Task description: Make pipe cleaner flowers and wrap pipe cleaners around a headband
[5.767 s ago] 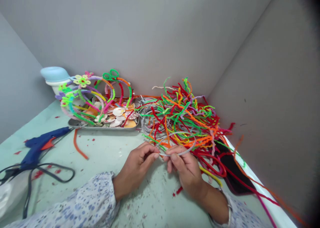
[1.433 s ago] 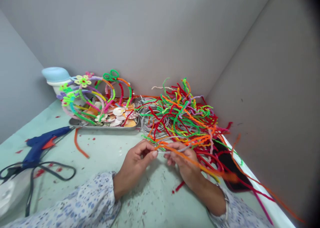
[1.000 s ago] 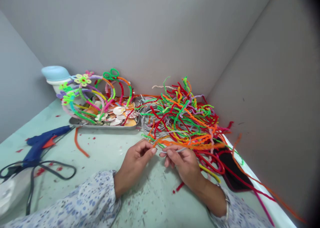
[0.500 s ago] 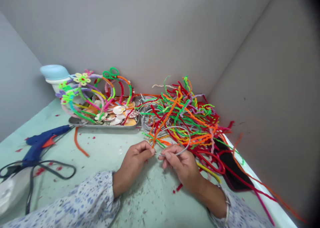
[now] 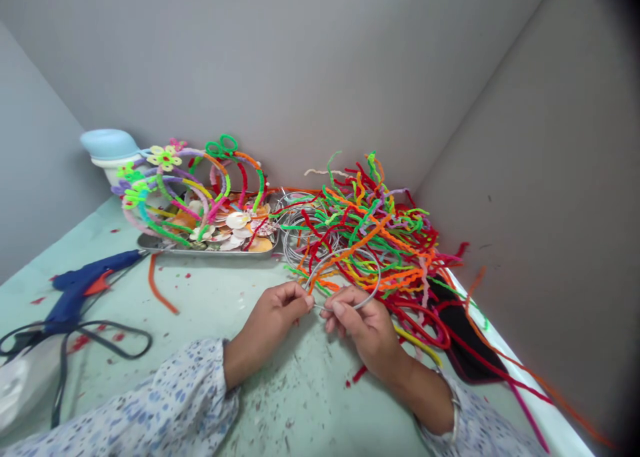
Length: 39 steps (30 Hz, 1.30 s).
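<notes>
Between my hands is a thin silver wire ring (image 5: 379, 270), raised above the table. My left hand (image 5: 273, 327) pinches the ring's left side together with the lower end of an orange pipe cleaner (image 5: 357, 245), which slants up to the right across the ring. With thumb and fingers, my right hand (image 5: 367, 327) grips the ring's lower right part. Behind the ring lie several loose silver wire rings (image 5: 290, 247) and a heap of coloured pipe cleaners (image 5: 400, 237).
At left, a metal tray (image 5: 210, 252) holds seashells (image 5: 238, 221) and headband-like hoops (image 5: 150, 227) wrapped in pipe cleaner. A blue glue gun (image 5: 83, 283) with a dark cord lies nearer. A white bottle with a blue cap (image 5: 110, 147) stands behind; a black flat object (image 5: 470, 350) lies at right.
The orange pipe cleaner has swung from nearly upright to a lower slant toward the right. Both hands have stayed almost in place on the ring.
</notes>
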{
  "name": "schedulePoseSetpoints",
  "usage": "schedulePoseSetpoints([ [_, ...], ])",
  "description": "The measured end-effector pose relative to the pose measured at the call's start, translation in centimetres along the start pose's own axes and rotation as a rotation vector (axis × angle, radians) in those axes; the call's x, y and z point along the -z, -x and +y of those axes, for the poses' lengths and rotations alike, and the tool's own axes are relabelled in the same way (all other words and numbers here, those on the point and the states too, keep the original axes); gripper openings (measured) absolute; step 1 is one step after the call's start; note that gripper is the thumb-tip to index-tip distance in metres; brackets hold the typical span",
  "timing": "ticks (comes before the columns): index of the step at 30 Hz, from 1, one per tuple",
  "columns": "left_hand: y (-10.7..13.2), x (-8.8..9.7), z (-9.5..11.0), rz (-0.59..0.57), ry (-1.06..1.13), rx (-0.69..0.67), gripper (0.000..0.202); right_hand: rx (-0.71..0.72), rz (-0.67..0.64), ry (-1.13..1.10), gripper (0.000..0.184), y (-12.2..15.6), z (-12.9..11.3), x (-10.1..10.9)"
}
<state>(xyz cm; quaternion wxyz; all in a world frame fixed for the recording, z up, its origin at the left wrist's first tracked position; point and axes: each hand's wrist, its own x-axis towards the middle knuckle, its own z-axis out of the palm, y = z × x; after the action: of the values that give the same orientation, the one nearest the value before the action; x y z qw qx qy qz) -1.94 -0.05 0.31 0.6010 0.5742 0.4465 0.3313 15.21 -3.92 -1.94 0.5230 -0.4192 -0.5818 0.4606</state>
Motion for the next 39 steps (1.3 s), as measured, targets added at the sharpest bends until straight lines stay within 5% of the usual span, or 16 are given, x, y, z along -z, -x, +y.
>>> schedulePoseSetpoints([
  [18, 0.0, 0.0, -0.1, -0.027, -0.042, 0.009, 0.026, 0.017, -0.047, 0.011, 0.02, 0.2, -0.3, -0.1],
  [26, 0.9, -0.4, -0.1, 0.099, -0.116, -0.179, 0.023, -0.047, 0.143, -0.157, 0.019, -0.5, -0.3, -0.1],
  [32, 1.1, -0.2, -0.3, 0.217, -0.375, -0.51, 0.013, -0.062, 0.139, -0.212, 0.02, -0.5, -0.3, -0.2],
  [39, 0.8, -0.1, -0.2, 0.241, -0.443, -0.599, 0.012, -0.067, 0.109, -0.276, 0.019, -0.5, -0.3, -0.2],
])
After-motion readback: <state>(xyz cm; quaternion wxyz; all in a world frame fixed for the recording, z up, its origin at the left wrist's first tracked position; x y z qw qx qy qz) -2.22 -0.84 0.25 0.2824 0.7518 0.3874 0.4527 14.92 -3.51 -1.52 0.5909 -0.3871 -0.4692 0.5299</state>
